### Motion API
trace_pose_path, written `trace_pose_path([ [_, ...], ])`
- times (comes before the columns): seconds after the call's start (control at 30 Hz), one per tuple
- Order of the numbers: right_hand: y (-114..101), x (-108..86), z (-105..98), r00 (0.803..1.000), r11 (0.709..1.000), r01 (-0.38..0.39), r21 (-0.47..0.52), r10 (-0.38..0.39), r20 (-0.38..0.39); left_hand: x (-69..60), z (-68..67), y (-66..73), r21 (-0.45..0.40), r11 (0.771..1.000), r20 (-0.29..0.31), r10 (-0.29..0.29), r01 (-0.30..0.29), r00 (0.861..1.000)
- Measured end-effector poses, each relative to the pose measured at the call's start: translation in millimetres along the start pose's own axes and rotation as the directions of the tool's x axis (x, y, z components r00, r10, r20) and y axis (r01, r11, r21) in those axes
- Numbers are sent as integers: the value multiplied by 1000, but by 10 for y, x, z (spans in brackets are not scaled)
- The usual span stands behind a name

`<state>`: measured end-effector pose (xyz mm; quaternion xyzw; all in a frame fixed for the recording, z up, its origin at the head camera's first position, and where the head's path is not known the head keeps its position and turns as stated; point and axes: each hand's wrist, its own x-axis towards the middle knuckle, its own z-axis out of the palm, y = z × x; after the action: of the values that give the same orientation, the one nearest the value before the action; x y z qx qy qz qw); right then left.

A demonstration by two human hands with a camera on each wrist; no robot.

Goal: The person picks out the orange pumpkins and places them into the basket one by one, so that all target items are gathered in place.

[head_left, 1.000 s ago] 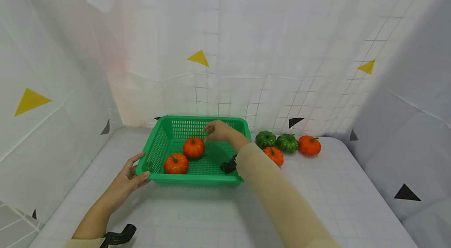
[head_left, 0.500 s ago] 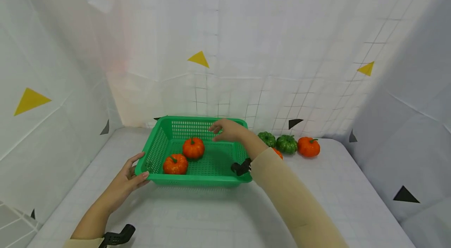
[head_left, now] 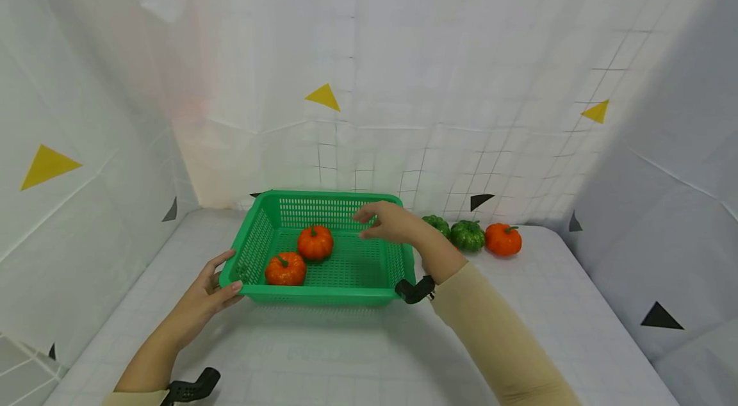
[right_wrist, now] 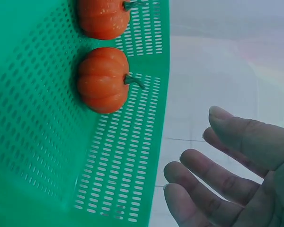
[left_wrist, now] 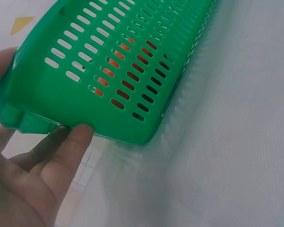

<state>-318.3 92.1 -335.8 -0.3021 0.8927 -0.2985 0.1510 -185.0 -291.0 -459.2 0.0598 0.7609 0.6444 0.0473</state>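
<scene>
Over the last second the right hand has drawn back to the right, while the left hand has stayed at the near left corner of the green basket. The right hand hangs near the basket's far right corner, palm down, its fingers loosely bent, spread apart and holding nothing. The left hand grips the rim, thumb over the near edge and fingers around the side. Two orange pumpkins sit inside the basket, in its left half (one nearer the front, the other just behind it).

The basket stands on a pale tabletop enclosed by white sheeting with faint grid lines and stuck-on yellow triangles and black triangles. To the basket's right, two green pumpkins and a lone orange pumpkin form a row.

The right forearm partly hides the nearer green one and covers the place where another orange pumpkin showed earlier. From the left wrist, only orange patches show through the basket's slots.
</scene>
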Motion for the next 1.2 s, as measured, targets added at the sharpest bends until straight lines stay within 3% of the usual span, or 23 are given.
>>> trace_pose_path([
  [0.53,169,-427,-11,997,998,-46,-31,44,-64,-9,-1,11,7,1000,7,16,-16,1000],
  [0.83,370,-669,-37,991,999,19,-40,-24,-130,-20,9,16,14,1000,6,25,-25,1000],
  [1.2,624,-875,22,977,999,-29,-12,26,-213,-19,5,15,23,1000,1,11,-11,1000],
])
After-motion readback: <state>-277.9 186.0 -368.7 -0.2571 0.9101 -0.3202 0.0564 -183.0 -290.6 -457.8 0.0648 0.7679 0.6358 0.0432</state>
